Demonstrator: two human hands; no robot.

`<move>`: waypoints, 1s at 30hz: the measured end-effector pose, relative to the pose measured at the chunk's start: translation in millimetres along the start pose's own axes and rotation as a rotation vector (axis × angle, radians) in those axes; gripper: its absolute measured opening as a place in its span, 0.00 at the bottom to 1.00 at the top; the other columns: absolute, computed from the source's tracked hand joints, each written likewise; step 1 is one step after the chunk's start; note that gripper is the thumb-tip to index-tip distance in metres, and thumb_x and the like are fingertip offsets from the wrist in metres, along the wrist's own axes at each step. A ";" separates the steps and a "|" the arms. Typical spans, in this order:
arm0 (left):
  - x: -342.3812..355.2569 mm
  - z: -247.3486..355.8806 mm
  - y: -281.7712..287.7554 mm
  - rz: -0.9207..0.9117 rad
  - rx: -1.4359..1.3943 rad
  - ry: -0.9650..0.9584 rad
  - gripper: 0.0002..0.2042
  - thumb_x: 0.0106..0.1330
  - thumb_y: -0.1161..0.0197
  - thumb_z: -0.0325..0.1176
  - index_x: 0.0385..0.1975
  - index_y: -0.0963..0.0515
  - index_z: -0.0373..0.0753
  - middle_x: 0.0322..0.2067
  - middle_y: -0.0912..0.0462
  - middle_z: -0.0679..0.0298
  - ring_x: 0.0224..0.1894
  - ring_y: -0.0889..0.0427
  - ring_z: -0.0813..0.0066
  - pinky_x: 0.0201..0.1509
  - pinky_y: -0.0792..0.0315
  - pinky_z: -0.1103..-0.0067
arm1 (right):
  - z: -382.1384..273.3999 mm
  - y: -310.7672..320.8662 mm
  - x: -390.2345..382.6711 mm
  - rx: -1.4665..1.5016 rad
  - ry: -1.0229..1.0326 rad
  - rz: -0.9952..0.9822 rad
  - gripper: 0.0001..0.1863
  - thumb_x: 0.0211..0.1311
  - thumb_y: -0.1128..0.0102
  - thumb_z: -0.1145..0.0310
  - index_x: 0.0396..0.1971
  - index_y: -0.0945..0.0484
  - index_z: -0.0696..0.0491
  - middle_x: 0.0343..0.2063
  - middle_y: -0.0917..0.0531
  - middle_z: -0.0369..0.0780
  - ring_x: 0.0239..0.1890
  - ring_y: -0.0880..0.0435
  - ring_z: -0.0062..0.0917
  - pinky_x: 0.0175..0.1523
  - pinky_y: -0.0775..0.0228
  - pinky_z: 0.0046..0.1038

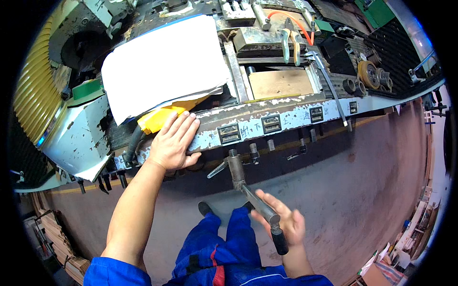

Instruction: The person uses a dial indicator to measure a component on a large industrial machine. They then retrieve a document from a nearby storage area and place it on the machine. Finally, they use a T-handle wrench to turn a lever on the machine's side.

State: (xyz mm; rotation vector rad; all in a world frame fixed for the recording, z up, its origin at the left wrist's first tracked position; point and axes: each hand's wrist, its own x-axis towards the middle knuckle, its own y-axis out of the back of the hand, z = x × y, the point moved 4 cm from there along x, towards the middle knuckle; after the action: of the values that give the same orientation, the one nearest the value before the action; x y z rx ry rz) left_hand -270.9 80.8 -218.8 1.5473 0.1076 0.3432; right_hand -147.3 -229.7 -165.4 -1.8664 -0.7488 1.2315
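Note:
My left hand lies flat on the machine's worn front rail, fingers stretched out and together, thumb apart. Its fingertips reach the edge of a yellow sheet or folder, which sticks out from under a stack of white papers. A metal crank with a black grip juts toward me from the machine's front. Beside and partly behind the crank arm is my right hand, slightly blurred, with its fingers extended and not wrapped around the grip. Whether it touches the crank I cannot tell.
Pliers rest on a metal block behind the rail. A long caliper-like metal tool overhangs the front edge. Several small knobs and a smaller lever project below the rail. At left runs a ribbed yellow hose; boards lie at lower left.

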 end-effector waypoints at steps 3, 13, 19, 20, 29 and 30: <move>-4.3 -1.9 -2.5 -0.024 0.002 0.019 0.42 0.53 0.36 0.55 0.67 0.29 0.34 0.69 0.29 0.52 0.74 0.35 0.56 0.82 0.52 0.61 | -9.3 -15.4 -29.9 -0.407 -0.175 -0.058 0.29 0.76 0.50 0.67 0.68 0.40 0.70 0.56 0.21 0.55 0.54 0.15 0.35 0.50 0.16 0.31; -3.6 -2.2 -0.8 -0.001 -0.006 0.011 0.41 0.54 0.36 0.55 0.66 0.29 0.34 0.69 0.29 0.52 0.74 0.35 0.57 0.82 0.52 0.61 | 85.3 -40.4 -31.9 -0.572 -0.628 -0.215 0.12 0.79 0.46 0.64 0.52 0.32 0.54 0.25 0.24 0.34 0.22 0.24 0.14 0.26 0.30 0.18; -4.3 -4.1 -3.8 -0.001 0.000 0.012 0.41 0.55 0.37 0.56 0.67 0.29 0.34 0.69 0.29 0.53 0.74 0.35 0.57 0.82 0.52 0.61 | 194.4 -14.5 11.7 -0.853 -0.673 -0.270 0.16 0.78 0.45 0.57 0.49 0.33 0.54 0.22 0.25 0.33 0.20 0.23 0.17 0.26 0.28 0.21; -4.9 -3.8 -2.9 -0.005 0.001 0.012 0.41 0.55 0.37 0.56 0.67 0.29 0.34 0.69 0.29 0.53 0.74 0.35 0.57 0.82 0.52 0.61 | 207.5 -7.8 19.8 -0.903 -0.704 -0.232 0.14 0.78 0.46 0.59 0.48 0.33 0.55 0.21 0.24 0.35 0.21 0.22 0.19 0.28 0.28 0.22; -3.7 -2.6 -1.8 -0.023 0.011 0.021 0.41 0.56 0.39 0.56 0.67 0.30 0.34 0.68 0.28 0.53 0.74 0.35 0.57 0.82 0.52 0.61 | 274.7 94.3 75.6 -1.156 -0.562 -0.058 0.19 0.75 0.42 0.57 0.49 0.32 0.58 0.28 0.21 0.40 0.22 0.18 0.23 0.27 0.25 0.27; -3.9 -2.8 -1.7 -0.020 0.011 0.019 0.41 0.56 0.39 0.57 0.67 0.30 0.34 0.68 0.28 0.53 0.74 0.35 0.57 0.82 0.52 0.61 | 278.8 113.7 84.9 -1.236 -0.495 -0.045 0.21 0.74 0.41 0.56 0.50 0.32 0.58 0.29 0.20 0.42 0.23 0.17 0.25 0.28 0.24 0.29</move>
State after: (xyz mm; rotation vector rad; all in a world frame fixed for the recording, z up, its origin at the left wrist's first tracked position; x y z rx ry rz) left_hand -275.1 82.4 -221.1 1.5531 0.1403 0.3424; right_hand -369.1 -146.2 -369.7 -2.4053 -2.1689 1.3179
